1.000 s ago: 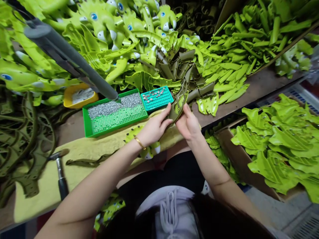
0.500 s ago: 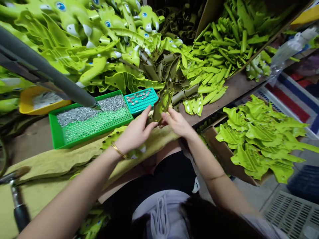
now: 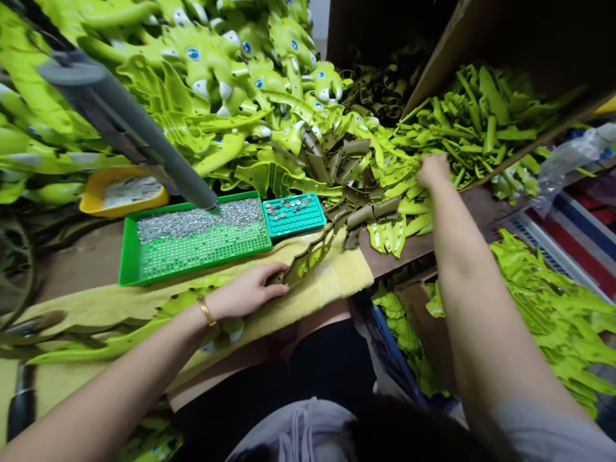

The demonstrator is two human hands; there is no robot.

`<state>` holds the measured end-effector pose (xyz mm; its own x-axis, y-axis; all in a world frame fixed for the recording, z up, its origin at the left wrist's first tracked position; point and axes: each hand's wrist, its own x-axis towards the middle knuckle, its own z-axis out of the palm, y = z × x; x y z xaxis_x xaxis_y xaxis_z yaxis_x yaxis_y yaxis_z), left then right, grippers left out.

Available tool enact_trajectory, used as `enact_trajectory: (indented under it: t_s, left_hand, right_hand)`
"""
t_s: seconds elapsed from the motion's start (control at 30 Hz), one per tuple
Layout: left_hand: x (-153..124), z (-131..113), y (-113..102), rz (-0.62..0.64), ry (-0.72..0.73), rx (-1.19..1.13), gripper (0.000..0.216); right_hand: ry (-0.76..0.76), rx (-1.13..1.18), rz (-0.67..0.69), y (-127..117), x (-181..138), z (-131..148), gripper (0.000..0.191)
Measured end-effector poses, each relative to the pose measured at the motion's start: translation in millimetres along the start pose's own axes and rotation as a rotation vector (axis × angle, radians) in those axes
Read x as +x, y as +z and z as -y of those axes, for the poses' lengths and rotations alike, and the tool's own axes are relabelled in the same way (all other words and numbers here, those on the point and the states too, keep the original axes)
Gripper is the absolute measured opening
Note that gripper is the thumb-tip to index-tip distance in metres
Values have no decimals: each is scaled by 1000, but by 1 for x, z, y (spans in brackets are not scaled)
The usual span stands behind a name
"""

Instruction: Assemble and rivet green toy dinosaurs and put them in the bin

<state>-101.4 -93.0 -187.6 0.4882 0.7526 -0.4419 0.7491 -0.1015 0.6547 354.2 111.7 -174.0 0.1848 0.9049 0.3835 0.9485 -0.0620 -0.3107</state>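
My left hand (image 3: 253, 290), with a gold bangle at the wrist, is closed on the near end of a brown plastic shell part (image 3: 292, 272). A lime-green piece shows inside this shell, which lies over the yellow cloth (image 3: 344, 276). My right hand (image 3: 434, 171) is stretched out to the heap of flat lime-green plastic pieces (image 3: 397, 174). Its fingers are curled down among them, and their tips are hidden. Between the hands lie more brown shell parts (image 3: 373, 212). A long green part (image 3: 144, 330) lies on the cloth under my left forearm.
A green perforated tray (image 3: 206, 260) of small metal pins adjoins a teal tray (image 3: 296, 221) with small round pieces. A grey rod-like tool (image 3: 163, 151) hangs over the green tray. Green dinosaur-like shells (image 3: 212, 61) are heaped behind. More green parts (image 3: 553, 308) stand low at right.
My right hand has left the brown shell and moved right and away, to the green pieces. My left hand has come down and left with the shell, lowering it to the cloth. The view has shifted.
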Motion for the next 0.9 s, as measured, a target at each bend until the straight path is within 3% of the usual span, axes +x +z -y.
enact_trajectory:
  t_s: [0.1,0.17,0.2,0.23,0.33,0.37,0.43,0.5,0.57,0.67,0.73,0.8,0.9]
  left_hand:
    - [-3,10,-3,31,-43,-58,59]
    - [-2,15,-1,81,-56,-154,58]
    - [0,17,1,94,-64,-220,57]
    - [1,18,3,96,-76,-300,56]
    - [5,23,10,34,-113,-543,59]
    - [5,23,11,17,-117,-593,60]
    - [5,23,12,14,-105,-590,59]
    - [4,22,12,30,-73,-500,51]
    - [2,21,12,28,-41,-416,41]
    - [0,22,14,6,-16,-376,33]
    - [-2,23,15,23,-1,-370,30]
    - [-3,25,15,41,4,-374,30]
    - [-3,26,14,56,-4,-387,31]
  right_hand:
    - [197,42,-183,-43,-7,21,46]
    - [196,367,-571,-64,-34,49,56]
    - [180,584,-615,-68,-56,68,52]
    - [145,806,-486,-67,-83,89,49]
    - [114,1203,348,-39,-179,156,44]
    - [153,1244,536,-24,-207,173,46]
    - [204,1279,699,4,-247,193,51]
    - [176,1206,724,20,-263,197,55]
    - [32,980,665,23,-264,193,61]
    - [-363,498,509,12,-257,191,74]
    - [-636,291,494,8,-257,195,71]
    - [-798,227,524,11,-261,200,58]
    - [-838,251,513,24,-266,204,47]
